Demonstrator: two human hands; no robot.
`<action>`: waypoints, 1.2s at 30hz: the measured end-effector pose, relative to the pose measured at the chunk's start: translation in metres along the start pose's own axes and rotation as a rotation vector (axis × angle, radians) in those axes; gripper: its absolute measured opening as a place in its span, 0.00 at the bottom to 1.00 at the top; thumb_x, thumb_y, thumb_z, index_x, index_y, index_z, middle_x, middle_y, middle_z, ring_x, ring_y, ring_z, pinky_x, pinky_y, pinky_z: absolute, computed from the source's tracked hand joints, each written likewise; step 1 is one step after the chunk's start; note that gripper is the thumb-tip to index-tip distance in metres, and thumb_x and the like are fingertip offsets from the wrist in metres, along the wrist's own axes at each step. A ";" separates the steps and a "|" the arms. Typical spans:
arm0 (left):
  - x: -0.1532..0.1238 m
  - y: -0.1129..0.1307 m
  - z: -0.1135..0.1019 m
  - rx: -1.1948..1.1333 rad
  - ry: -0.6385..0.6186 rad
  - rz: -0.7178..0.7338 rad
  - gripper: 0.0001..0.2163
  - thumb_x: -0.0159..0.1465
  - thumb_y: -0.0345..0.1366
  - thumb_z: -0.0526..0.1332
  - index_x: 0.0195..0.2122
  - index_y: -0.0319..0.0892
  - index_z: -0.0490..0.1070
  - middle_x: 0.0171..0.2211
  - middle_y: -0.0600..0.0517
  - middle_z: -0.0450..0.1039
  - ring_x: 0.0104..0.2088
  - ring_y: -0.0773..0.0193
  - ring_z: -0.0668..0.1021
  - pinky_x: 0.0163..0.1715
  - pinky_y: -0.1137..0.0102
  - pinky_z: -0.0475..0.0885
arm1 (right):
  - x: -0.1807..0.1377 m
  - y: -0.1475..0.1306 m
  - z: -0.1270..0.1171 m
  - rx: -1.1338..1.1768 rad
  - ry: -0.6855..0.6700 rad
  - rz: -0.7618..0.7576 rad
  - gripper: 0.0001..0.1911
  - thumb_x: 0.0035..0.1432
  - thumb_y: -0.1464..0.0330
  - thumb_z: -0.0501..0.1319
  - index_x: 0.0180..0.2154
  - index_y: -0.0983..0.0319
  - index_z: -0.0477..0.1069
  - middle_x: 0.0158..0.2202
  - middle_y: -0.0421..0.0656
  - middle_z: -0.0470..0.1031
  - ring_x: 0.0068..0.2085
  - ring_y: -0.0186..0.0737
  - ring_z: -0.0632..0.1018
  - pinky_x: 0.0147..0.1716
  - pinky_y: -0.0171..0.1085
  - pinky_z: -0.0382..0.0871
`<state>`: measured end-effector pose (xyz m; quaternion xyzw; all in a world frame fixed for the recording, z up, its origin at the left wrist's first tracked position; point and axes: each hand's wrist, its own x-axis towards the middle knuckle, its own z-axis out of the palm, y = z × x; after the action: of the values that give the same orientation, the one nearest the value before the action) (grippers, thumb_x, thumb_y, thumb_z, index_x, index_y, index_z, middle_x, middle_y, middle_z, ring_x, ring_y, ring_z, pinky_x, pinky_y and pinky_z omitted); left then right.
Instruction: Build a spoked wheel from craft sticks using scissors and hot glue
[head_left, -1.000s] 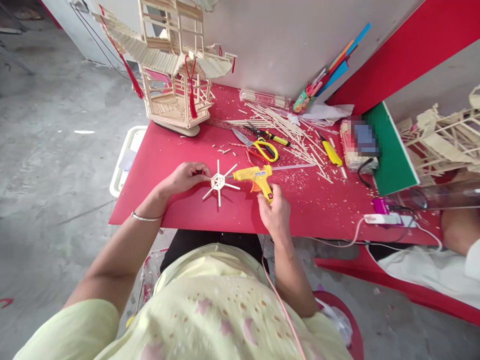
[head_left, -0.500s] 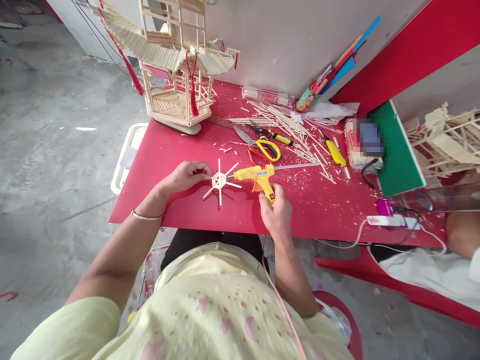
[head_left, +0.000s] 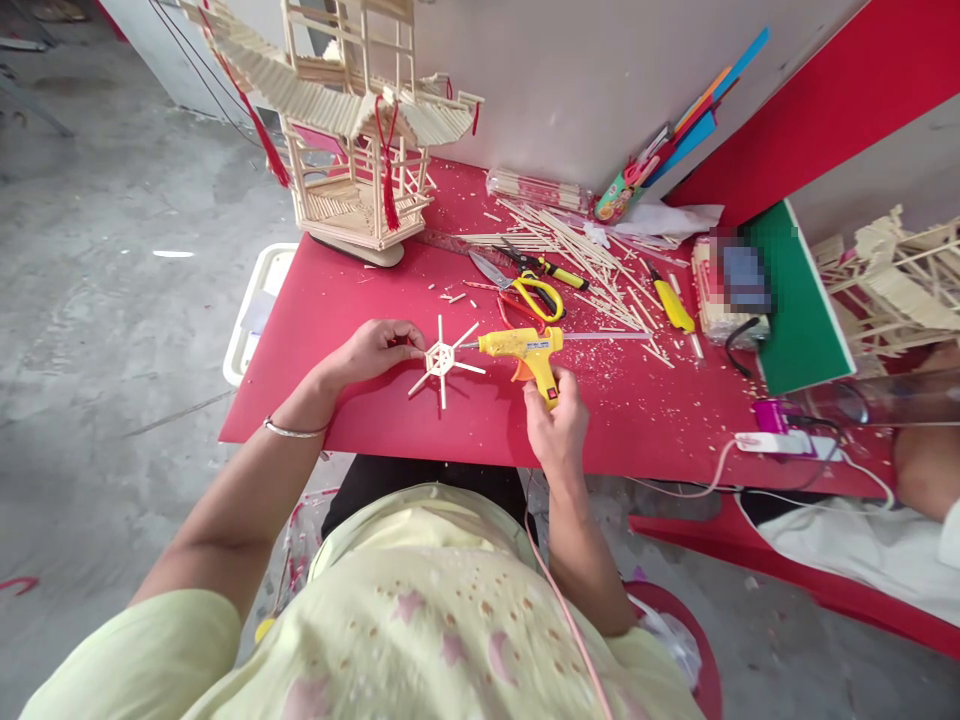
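Note:
My left hand [head_left: 384,350] pinches one side of a small wheel-shaped frame of wooden sticks [head_left: 441,361], held just over the red table. Its spokes stick out around a hexagonal middle. My right hand [head_left: 556,420] is wrapped round the handle of a yellow hot glue gun [head_left: 523,345]. The gun's nozzle points left at the frame, close to its right side; whether it touches I cannot tell. A clear glue stick [head_left: 607,336] juts from the gun's back end.
A stick-built pavilion model [head_left: 360,190] with red tassels stands back left. Scissors [head_left: 536,298], pliers [head_left: 562,274], a yellow-handled knife [head_left: 671,303] and loose wooden sticks [head_left: 592,250] lie behind the gun. At right are a green board [head_left: 795,310], a power strip [head_left: 780,445] and another person's arm [head_left: 926,470].
The glue gun has drawn slightly to the right, away from the middle of the stick frame. My left hand keeps its pinch on the frame, almost unmoved.

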<state>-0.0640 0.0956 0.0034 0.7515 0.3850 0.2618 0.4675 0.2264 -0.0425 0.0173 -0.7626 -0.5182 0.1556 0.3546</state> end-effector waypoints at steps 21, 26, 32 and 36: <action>0.002 -0.002 0.001 0.020 0.016 0.002 0.14 0.63 0.48 0.67 0.36 0.40 0.79 0.36 0.47 0.81 0.35 0.61 0.80 0.39 0.69 0.73 | -0.005 -0.001 0.012 -0.108 -0.018 -0.037 0.22 0.64 0.57 0.55 0.54 0.60 0.70 0.41 0.48 0.82 0.36 0.48 0.80 0.35 0.40 0.68; 0.001 -0.001 0.003 0.026 0.040 0.001 0.16 0.64 0.48 0.66 0.41 0.41 0.82 0.38 0.46 0.82 0.36 0.60 0.81 0.39 0.69 0.73 | -0.006 -0.002 0.018 -0.092 -0.020 -0.059 0.24 0.65 0.56 0.56 0.56 0.61 0.69 0.43 0.49 0.82 0.37 0.48 0.81 0.36 0.40 0.69; 0.002 -0.001 0.004 0.029 0.069 0.026 0.18 0.64 0.51 0.65 0.40 0.40 0.82 0.38 0.45 0.82 0.37 0.60 0.81 0.39 0.70 0.73 | -0.008 -0.005 0.022 -0.019 -0.012 -0.064 0.24 0.65 0.55 0.56 0.57 0.60 0.69 0.44 0.48 0.82 0.38 0.47 0.81 0.38 0.41 0.71; 0.003 -0.002 0.004 0.014 0.099 -0.004 0.20 0.63 0.53 0.66 0.40 0.40 0.83 0.37 0.45 0.82 0.37 0.59 0.81 0.39 0.69 0.73 | -0.007 -0.007 0.026 0.032 0.018 -0.047 0.25 0.65 0.55 0.56 0.58 0.61 0.69 0.48 0.50 0.82 0.42 0.48 0.81 0.41 0.42 0.73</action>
<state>-0.0599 0.0962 -0.0001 0.7401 0.4109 0.2950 0.4431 0.2035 -0.0373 0.0030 -0.7459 -0.5301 0.1487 0.3749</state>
